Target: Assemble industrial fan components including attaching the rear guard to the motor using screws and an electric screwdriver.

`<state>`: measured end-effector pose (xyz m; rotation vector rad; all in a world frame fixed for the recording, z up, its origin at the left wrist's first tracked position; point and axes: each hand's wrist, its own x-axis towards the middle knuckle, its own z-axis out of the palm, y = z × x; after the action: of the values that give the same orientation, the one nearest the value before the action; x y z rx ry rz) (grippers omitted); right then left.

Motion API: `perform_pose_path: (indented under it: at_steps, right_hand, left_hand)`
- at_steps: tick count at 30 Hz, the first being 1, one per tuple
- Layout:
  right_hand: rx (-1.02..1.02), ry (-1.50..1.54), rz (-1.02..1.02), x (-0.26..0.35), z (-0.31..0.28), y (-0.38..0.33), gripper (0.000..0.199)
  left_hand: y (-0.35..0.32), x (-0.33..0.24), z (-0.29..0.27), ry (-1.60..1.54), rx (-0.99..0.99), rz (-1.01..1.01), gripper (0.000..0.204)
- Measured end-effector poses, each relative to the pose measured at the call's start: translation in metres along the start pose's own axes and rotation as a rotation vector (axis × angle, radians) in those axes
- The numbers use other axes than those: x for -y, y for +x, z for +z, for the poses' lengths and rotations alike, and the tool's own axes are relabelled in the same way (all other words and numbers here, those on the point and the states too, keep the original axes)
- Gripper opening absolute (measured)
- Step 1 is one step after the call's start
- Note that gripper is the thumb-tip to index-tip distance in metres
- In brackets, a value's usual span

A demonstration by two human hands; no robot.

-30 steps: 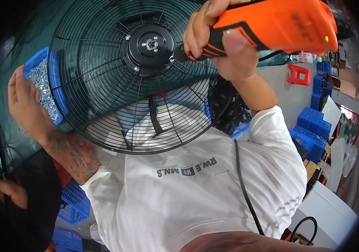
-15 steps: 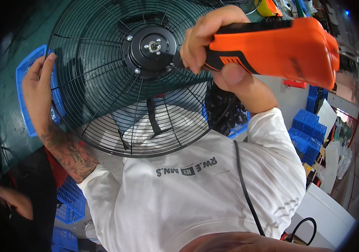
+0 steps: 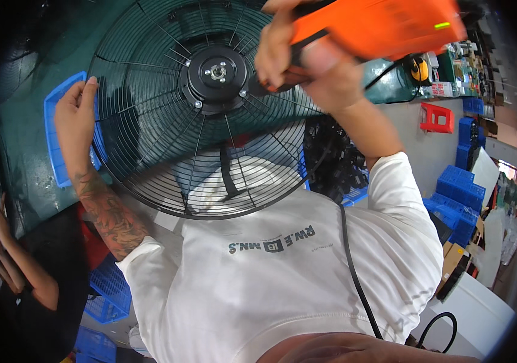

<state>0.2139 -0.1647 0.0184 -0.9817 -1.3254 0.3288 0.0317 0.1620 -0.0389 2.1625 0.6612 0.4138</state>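
A round black wire fan guard (image 3: 149, 130) stands tilted over the green table, with a black motor (image 3: 219, 75) at its hub. Bright screws show around the motor's edge; one screw (image 3: 243, 94) sits close to the tool's nose. My left hand (image 3: 77, 118) is closed on the guard's left rim, fingertips at the wires. In my right hand (image 3: 307, 63), blurred by motion, is an orange and black power screwdriver (image 3: 379, 27). Its dark nose points at the motor's right side; whether it touches is unclear. A small green light glows on its body.
A blue tray (image 3: 59, 133) lies behind my left hand on the green table (image 3: 22, 175). At far left are a co-worker's arms (image 3: 25, 260). Blue crates (image 3: 455, 193) and a red stool (image 3: 436, 117) stand to the right. A black cable (image 3: 355, 272) hangs across my shirt.
The power screwdriver and my right hand have moved up, uncovering a screw on the motor's right. The guard and my left hand sit slightly further right. The co-worker's arms have come up into view.
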Motion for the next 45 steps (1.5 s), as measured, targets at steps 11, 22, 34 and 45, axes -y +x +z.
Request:
perform_pose_path:
  at_steps: [11,22,34,45]
  right_hand:
    - [-0.533,-0.055,0.185,0.001,-0.009,0.038,0.020]
    - [-0.622,-0.101,0.239,-0.025,-0.020,0.025,0.027]
    - [-0.589,-0.191,0.287,-0.017,-0.003,0.020,0.029]
    - [-0.517,-0.225,0.328,-0.014,0.000,0.034,0.032]
  left_hand:
    - [0.004,-0.001,0.009,0.029,-0.029,0.014,0.035]
    - [0.004,0.001,0.013,-0.074,-0.046,-0.019,0.033]
    - [0.004,0.001,0.017,-0.061,-0.053,-0.057,0.031]
    - [0.002,0.000,0.012,-0.035,-0.067,-0.011,0.034]
